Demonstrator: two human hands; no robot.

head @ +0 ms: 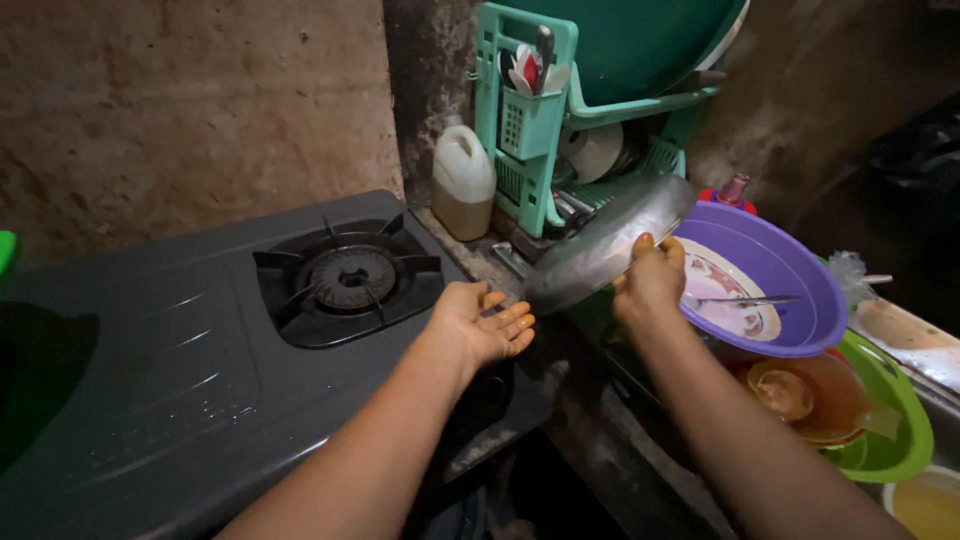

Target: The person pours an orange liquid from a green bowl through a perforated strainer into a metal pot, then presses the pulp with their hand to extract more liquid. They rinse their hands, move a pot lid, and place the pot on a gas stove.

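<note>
My right hand (pixel 650 283) grips the rim of a round metal pan (pixel 608 243), held tilted on edge between the stove and the basins. My left hand (pixel 485 325) is open, palm up, fingers spread, just left of the pan's lower edge and over the right side of the grey gas stove (pixel 170 360). The stove's burner (pixel 348 277) sits bare, a little left of my left hand.
A purple basin (pixel 800 300) holds a patterned plate and a utensil. Below it a green basin (pixel 895 420) holds a glass lid. A teal dish rack (pixel 545 130) with cutlery and a white jug (pixel 462 180) of yellowish liquid stand against the rough wall.
</note>
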